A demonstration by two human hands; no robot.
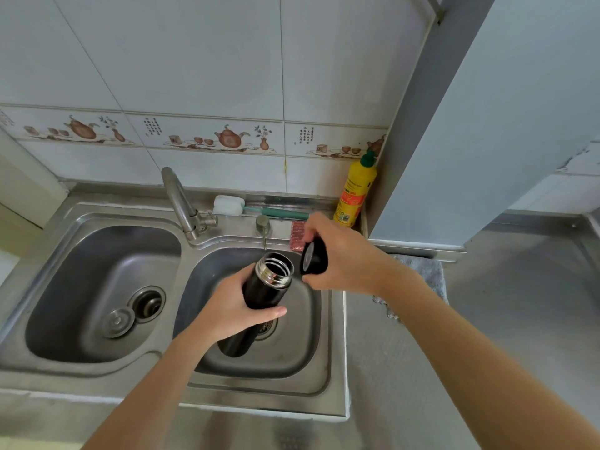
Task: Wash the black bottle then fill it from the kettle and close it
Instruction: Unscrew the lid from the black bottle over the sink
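Observation:
The black bottle (263,289) is tilted over the right sink basin (302,362), its steel threaded mouth open and pointing up and away from me. My left hand (233,308) grips the bottle around its middle. My right hand (337,254) holds the black cap (314,257) just to the right of the mouth, apart from it. No kettle is in view.
The faucet (180,203) stands between the two basins, spout toward the left basin (97,297), where a loose drain plug (118,321) lies. A bottle brush (259,207), a scouring pad (297,235) and a yellow detergent bottle (355,193) line the back ledge. A grey cloth (425,274) lies on the right counter.

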